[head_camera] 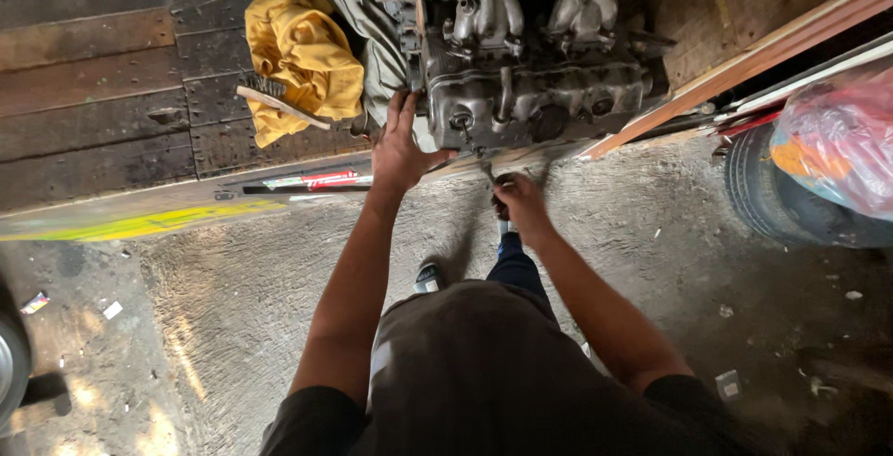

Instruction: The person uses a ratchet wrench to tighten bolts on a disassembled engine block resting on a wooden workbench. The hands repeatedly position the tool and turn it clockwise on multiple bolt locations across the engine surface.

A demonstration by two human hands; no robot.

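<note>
A grey metal engine block (526, 56) rests on a dark wooden platform (102, 93), near its front edge. My left hand (402, 144) lies flat against the engine's near left corner, fingers spread and pointing up. Below the engine's front face, my right hand (521, 203) is closed around the handle of a thin metal tool (486, 169). The tool's shaft reaches up toward the underside of the engine. Its tip is hidden in shadow.
A yellow cloth (298, 51) lies bunched left of the engine with a wire brush (274, 100) on it. A tyre (777, 200) and a bulging plastic bag (837, 140) stand at the right. Wooden slats (744, 60) lean at the right. Below me is concrete floor (242, 298).
</note>
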